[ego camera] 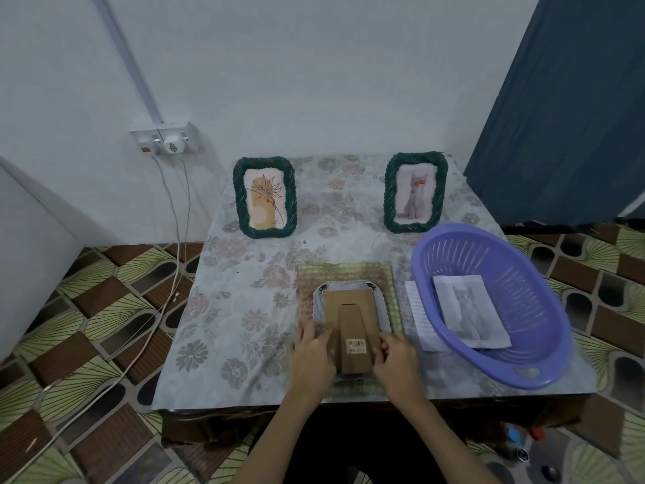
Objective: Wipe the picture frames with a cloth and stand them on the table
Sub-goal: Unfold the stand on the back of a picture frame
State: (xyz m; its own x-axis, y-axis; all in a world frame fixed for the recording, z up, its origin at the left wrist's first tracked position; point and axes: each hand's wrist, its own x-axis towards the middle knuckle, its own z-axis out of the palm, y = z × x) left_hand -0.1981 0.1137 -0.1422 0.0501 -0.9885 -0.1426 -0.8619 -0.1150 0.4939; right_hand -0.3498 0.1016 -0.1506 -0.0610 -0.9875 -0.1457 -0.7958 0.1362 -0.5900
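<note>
A picture frame (350,317) lies face down on a green checked cloth (343,274) near the desk's (244,309) front edge, its cardboard stand up. The left hand (312,351) and right hand (398,358) grip its lower corners, fingers curled round the edges. Two green woven frames (265,197) stand upright at the back; a purple basket (495,302) sits just right.

1. Two bare forearms are showing, with no sleeves reaching as far as the wrists.
2. The left hand (311,347) is wearing no glove, ring or watch.
3. The right hand (398,358) is likewise showing bare fingers and a bare wrist behind them.
</note>
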